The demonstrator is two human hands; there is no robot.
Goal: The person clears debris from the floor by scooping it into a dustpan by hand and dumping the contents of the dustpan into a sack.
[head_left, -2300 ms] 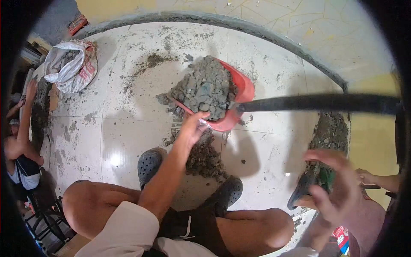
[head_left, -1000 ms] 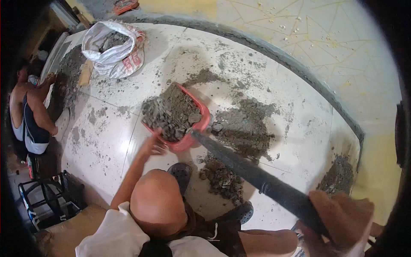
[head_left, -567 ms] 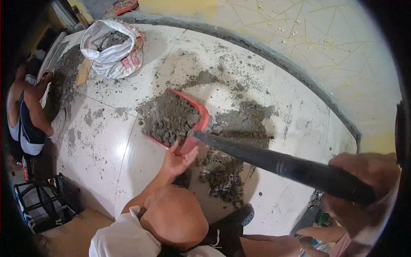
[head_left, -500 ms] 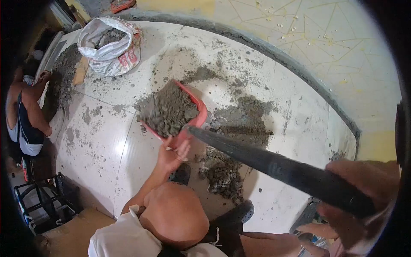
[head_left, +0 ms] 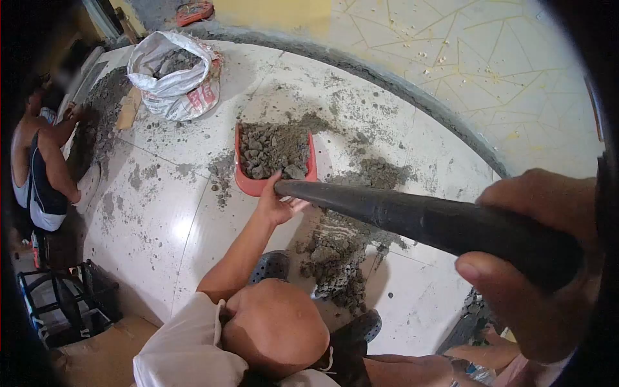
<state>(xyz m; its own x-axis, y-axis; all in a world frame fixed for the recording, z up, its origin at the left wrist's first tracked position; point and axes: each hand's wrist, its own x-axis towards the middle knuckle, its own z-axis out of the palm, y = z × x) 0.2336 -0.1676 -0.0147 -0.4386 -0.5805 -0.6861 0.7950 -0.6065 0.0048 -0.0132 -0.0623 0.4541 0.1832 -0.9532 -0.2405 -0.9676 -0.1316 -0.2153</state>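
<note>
A red dustpan (head_left: 249,185) heaped with grey rubble (head_left: 274,151) is held just above or on the tiled floor; I cannot tell which. From its back edge a thick black handle (head_left: 419,219) runs toward me. My right hand (head_left: 541,258), very near the camera, is closed around the upper end of this handle. My left hand (head_left: 278,205) grips the dustpan where handle and back rim meet, thumb on top. Loose rubble (head_left: 335,258) lies on the floor just in front of my feet, and more debris (head_left: 383,171) sits right of the pan.
An open white sack (head_left: 174,87) partly filled with rubble stands at the upper left. Another person (head_left: 48,155) crouches at the far left beside a strip of debris (head_left: 100,109). A black-framed object (head_left: 68,303) and cardboard (head_left: 106,348) are at lower left. A wall (head_left: 445,77) borders the floor.
The dustpan has turned from a slant to nearly level in view, and its rubble has settled. Both hands still hold it; the right hand and handle end have shifted up.
</note>
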